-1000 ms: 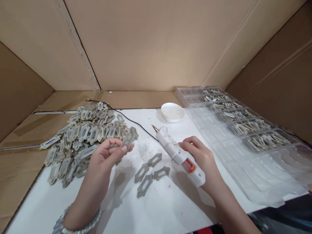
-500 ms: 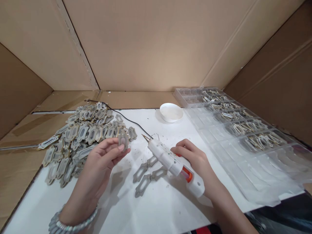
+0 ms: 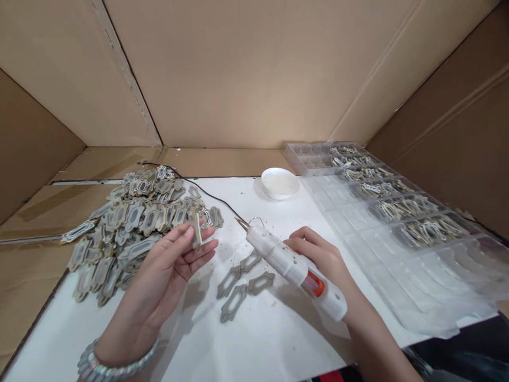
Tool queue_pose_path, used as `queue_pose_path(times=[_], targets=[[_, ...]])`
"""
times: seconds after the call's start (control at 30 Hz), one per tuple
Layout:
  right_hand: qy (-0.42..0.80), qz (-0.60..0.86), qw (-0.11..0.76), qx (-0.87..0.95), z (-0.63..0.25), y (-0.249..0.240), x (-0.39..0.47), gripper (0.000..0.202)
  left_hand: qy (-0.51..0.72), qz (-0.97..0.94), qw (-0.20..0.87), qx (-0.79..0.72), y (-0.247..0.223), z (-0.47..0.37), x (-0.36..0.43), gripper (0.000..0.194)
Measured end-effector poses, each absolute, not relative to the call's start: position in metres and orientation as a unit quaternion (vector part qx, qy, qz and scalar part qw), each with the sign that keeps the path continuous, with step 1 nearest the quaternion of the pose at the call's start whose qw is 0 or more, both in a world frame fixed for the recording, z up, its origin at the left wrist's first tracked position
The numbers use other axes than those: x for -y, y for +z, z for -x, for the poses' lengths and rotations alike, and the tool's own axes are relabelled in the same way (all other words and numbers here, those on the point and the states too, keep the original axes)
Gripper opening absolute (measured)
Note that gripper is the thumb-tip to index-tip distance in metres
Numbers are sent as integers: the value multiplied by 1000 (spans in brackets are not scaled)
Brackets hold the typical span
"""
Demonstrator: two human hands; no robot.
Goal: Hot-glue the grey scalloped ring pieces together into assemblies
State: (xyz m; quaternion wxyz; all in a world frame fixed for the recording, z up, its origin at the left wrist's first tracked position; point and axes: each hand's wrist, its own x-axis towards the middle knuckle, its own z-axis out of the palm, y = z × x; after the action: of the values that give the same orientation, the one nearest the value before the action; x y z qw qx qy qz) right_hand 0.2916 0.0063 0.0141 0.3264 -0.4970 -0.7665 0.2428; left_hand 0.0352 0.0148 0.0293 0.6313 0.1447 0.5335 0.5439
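My left hand (image 3: pixel 175 265) pinches a small grey frame piece (image 3: pixel 196 229) between thumb and fingers, tilted so its edge shows. My right hand (image 3: pixel 322 260) is wrapped round a white glue gun (image 3: pixel 294 268) with an orange part. The gun's metal tip points up and left, a short way right of the held piece. Several loose grey frame pieces (image 3: pixel 234 303) lie on the white board between my hands. A large heap of similar pieces (image 3: pixel 131 223) is beyond my left hand.
A white bowl (image 3: pixel 280 190) stands near the board's back edge. At the right are clear plastic trays (image 3: pixel 358 233), some compartments filled with pieces. A black cord (image 3: pixel 207 192) runs from the back left to the gun. Cardboard walls (image 3: pixel 246 74) surround the board.
The piece in my left hand has turned from face-on to nearly edge-on, and that hand's fingers have spread more. The glue gun and my right hand have shifted slightly right.
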Motion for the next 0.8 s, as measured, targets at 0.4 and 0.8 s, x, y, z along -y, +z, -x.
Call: queue_pose_path(times=[0.4, 0.8], targets=[[373, 462, 293, 750, -289, 19, -1, 15, 559, -295, 540, -556, 16, -33, -11, 44], [405, 439, 285, 750, -278, 18, 1, 14, 565, -385, 495, -536, 10, -32, -6, 33]])
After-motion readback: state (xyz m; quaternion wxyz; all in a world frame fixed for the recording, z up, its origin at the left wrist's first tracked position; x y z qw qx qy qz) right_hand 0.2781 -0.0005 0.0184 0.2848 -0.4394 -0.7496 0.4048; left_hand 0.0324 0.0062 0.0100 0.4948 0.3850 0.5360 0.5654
